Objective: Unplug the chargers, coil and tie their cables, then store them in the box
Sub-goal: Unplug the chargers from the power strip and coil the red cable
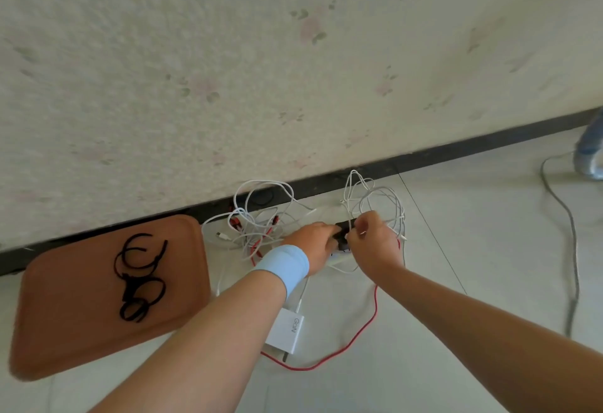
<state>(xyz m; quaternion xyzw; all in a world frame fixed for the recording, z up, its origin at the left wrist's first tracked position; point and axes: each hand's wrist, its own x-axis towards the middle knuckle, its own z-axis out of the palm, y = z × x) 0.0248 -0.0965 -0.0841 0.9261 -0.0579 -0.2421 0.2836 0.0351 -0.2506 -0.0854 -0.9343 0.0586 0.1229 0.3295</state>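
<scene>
Right hand (375, 243) pinches a black charger (342, 233), left hand (311, 244) touching it, amid white cables (251, 233).

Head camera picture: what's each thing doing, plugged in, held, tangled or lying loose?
White square charger block, unplugged, lying flat on floor.
Small black charger, between both hands, plug hidden.
Thin white cables, tangled, uncoiled.
Red cable, loose, untied.
Black cable ties, unused, on brown tray.
Left hand, on black charger, grip hidden.
Right hand, pinching one thin white cable.

On the tiled floor (456, 249) we see a brown tray (65, 331), a white charger (285, 334) and tangled cables (257, 226).
</scene>
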